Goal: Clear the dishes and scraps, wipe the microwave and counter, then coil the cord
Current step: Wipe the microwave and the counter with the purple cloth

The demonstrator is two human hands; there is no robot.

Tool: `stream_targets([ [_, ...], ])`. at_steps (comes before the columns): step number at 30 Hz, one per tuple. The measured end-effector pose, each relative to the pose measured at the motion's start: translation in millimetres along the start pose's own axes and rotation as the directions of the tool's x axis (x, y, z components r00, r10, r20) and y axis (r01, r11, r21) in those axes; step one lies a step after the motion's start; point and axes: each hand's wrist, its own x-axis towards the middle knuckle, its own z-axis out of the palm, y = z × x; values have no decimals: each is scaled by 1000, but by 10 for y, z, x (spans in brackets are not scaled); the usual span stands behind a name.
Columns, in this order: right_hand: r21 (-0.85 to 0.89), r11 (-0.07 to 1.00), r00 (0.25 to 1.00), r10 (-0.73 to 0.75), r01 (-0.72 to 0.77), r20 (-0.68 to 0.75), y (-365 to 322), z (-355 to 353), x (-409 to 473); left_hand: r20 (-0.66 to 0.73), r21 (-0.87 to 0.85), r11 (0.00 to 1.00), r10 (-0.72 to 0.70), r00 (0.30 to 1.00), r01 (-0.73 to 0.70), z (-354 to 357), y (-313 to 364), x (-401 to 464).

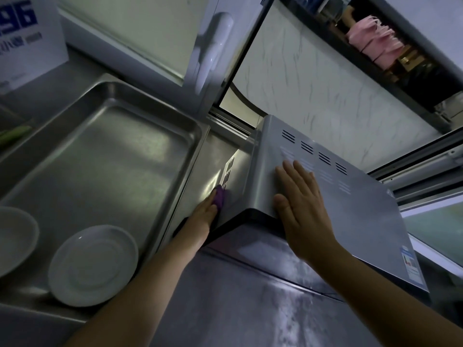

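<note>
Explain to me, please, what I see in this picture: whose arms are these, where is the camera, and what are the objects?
There is no machine here. A person wears a camera on the head, and it looks forward and down, so the two bare arms you see are that person's own.

The right hand lies flat, fingers straight, on top of a silver microwave, apparently to steady it. The left hand reaches along the microwave's left side and presses a purple cloth against it, near the vent slots. This looks like wiping.

The microwave stands on a steel counter. To its left is a large metal tray with a white plate in it and a white bowl, partly cut off by the picture's edge. I see no cord in this view.
</note>
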Motion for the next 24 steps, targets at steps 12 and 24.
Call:
stream_targets([
  [12,-5,1000,1000,18,-18,16,-31,-29,-4,39,-150,964,229,973,-221,237,598,-437],
  [24,22,1000,1000,2,-2,1,-50,-21,23,34,118,977,173,984,-176,163,321,110],
])
